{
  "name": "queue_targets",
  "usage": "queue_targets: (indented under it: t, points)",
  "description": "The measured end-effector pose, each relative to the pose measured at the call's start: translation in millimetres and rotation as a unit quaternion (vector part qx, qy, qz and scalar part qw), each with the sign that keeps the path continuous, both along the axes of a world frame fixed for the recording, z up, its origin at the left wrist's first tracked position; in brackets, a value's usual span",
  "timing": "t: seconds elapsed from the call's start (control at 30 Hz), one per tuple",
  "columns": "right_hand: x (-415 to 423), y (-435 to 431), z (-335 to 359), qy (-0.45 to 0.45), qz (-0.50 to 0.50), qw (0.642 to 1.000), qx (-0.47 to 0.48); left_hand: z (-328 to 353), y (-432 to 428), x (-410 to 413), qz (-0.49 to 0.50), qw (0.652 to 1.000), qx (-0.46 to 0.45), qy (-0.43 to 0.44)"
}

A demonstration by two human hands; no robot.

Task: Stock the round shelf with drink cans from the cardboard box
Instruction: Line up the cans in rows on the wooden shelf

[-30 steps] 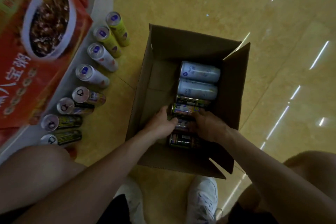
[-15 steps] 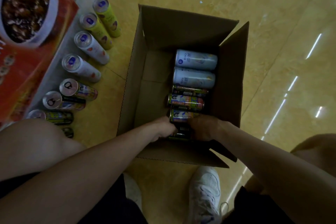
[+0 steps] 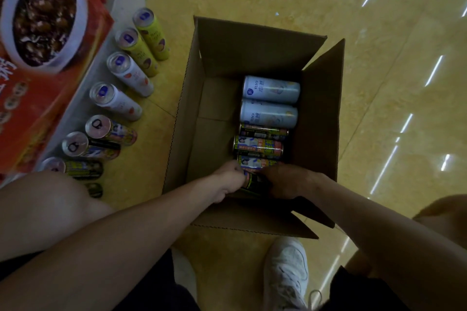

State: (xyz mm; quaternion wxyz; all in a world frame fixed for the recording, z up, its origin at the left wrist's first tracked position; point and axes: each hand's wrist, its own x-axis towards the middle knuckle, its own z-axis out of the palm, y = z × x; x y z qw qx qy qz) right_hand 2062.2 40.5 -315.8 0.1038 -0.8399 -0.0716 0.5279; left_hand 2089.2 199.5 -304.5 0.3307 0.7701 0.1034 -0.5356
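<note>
Inside cardboard box (image 3: 321, 108), dark can (image 3: 255, 182) clasped between left hand (image 3: 228, 180) and right hand (image 3: 285, 182) grip

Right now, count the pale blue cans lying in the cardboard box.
2. One pale blue can lies nearest the far wall of the cardboard box; the other lies beside it, toward the hands. More may be hidden underneath.
</note>
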Motion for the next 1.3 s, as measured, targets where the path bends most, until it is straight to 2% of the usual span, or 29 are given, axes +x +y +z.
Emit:
queue_targets:
  t: [0.1, 0.27, 0.53, 0.67, 0.8, 0.93, 1.0, 1.1, 1.17, 1.3]
  points:
    - [3, -2, 4, -0.028, -0.031, 0.999, 0.008, 10, 2, 10, 0.005, 0.999, -0.027, -0.037]
    - [14, 3, 23, -0.104, -0.125, 0.986, 0.042, 34, 12, 44, 0.087, 0.990, -0.084, -0.071]
    - [42, 19, 75, -0.192, -0.300, 0.923, 0.146, 69, 22, 84, 0.198, 0.948, -0.186, -0.164]
    - [55, 20, 100, -0.210, -0.350, 0.900, 0.152, 83, 17, 91, 0.212, 0.936, -0.245, -0.137]
    - [62, 24, 120, -0.247, -0.404, 0.863, 0.174, 91, 18, 99, 0.245, 0.905, -0.336, -0.092]
    - [65, 32, 138, -0.247, -0.461, 0.814, 0.253, 97, 17, 102, 0.223, 0.887, -0.395, -0.087]
    - [66, 33, 147, -0.212, -0.488, 0.790, 0.305, 100, 17, 104, 0.221, 0.878, -0.416, -0.088]
    - [67, 33, 151, -0.155, -0.511, 0.755, 0.380, 105, 19, 107, 0.217, 0.875, -0.408, -0.144]
    - [66, 36, 149, -0.164, -0.495, 0.760, 0.389, 107, 19, 107, 0.212, 0.881, -0.373, -0.201]
    - [65, 47, 138, -0.212, -0.484, 0.785, 0.323, 107, 17, 104, 0.218, 0.882, -0.309, -0.281]
